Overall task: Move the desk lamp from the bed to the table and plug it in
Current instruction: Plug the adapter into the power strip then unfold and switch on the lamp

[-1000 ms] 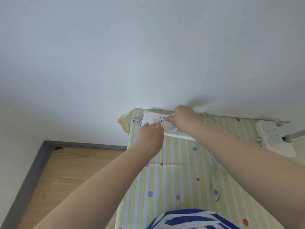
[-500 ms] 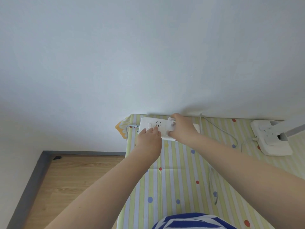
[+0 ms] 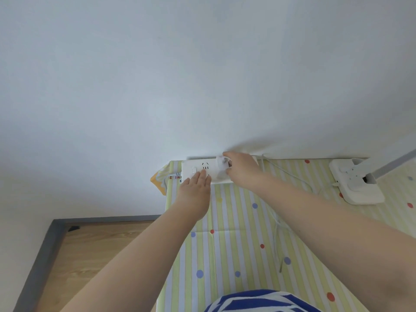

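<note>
A white power strip (image 3: 191, 168) lies against the wall at the table's far left corner. My left hand (image 3: 194, 192) presses flat on its near edge with straight fingers. My right hand (image 3: 242, 170) grips the lamp's white plug adapter (image 3: 221, 167), which sits on the strip's top. The lamp's white cable (image 3: 276, 224) trails from the plug across the table. The white desk lamp base (image 3: 358, 183) stands at the far right of the table, its arm rising out of view.
The table wears a striped, dotted cloth (image 3: 236, 248) and butts against a plain white wall. Wooden floor (image 3: 90, 255) with a grey skirting lies to the left. A blue and white striped garment (image 3: 258, 302) shows at the bottom edge.
The view dipped and shifted, so the lamp base sits fuller in view. My right hand moved along the strip with the plug; my left hand's fingers slid further onto the strip.
</note>
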